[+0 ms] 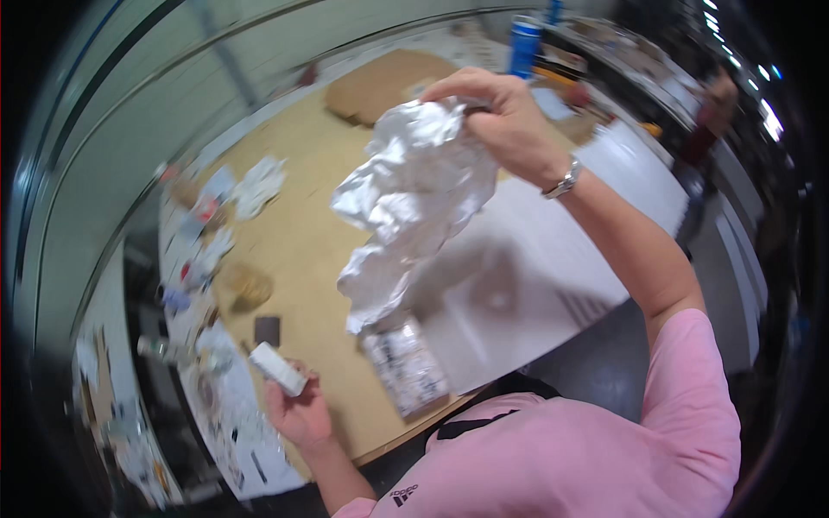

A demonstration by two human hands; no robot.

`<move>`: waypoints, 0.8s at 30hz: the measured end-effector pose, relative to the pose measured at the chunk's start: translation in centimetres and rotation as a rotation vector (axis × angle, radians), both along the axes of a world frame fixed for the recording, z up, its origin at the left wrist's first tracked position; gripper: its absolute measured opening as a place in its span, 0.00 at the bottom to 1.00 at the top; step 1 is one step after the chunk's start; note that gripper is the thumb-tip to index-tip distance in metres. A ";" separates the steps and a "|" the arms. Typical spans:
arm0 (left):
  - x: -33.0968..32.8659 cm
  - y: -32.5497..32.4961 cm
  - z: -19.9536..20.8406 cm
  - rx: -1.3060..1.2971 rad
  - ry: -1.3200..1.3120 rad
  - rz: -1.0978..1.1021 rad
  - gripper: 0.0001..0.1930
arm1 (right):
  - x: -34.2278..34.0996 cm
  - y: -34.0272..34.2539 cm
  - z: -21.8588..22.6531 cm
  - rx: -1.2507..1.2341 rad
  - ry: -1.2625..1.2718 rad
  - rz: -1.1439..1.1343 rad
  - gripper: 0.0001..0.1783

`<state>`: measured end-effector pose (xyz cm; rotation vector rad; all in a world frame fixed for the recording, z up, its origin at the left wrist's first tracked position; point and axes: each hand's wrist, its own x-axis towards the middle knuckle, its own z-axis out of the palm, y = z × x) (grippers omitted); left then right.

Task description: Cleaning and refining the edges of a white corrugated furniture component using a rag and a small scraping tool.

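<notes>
My right hand (509, 116) is raised over the table and pinches the top of a crumpled white cloth or sheet (410, 198), which hangs down in folds. Its lower end reaches the far end of a white, dark-speckled flat block (406, 367); I cannot tell whether they touch. Down at the left, my left hand (298, 410) holds a small white rectangular block (278, 369) between thumb and fingers. Just beyond that block, a small dark square piece (268, 331) lies on the brown board (315, 259).
A white sheet (553, 285) covers the board's right part. Crumpled white cloth (259, 186), a yellowish clear container (246, 285) and assorted litter lie along the left side. A brown cardboard piece (389, 82) and blue bottle (523, 47) stand farther back. Another person (715, 112) is far right.
</notes>
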<state>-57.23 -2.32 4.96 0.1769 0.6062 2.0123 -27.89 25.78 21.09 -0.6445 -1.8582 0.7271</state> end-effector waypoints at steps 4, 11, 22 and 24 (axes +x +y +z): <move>4.5 6.6 2.4 0.140 0.171 -0.262 0.19 | 20.7 -2.4 0.4 0.140 -0.143 -0.555 0.22; 19.0 16.6 7.8 0.224 0.418 -0.525 0.19 | 39.0 -5.9 -6.4 -0.009 -0.636 -0.772 0.21; 44.2 27.3 11.4 0.193 0.635 -0.689 0.21 | 41.5 -2.0 -11.4 -0.052 -0.663 -0.152 0.20; 47.1 29.3 11.1 0.143 0.693 -0.691 0.20 | 45.0 -3.2 -10.6 -0.004 -0.445 -0.279 0.19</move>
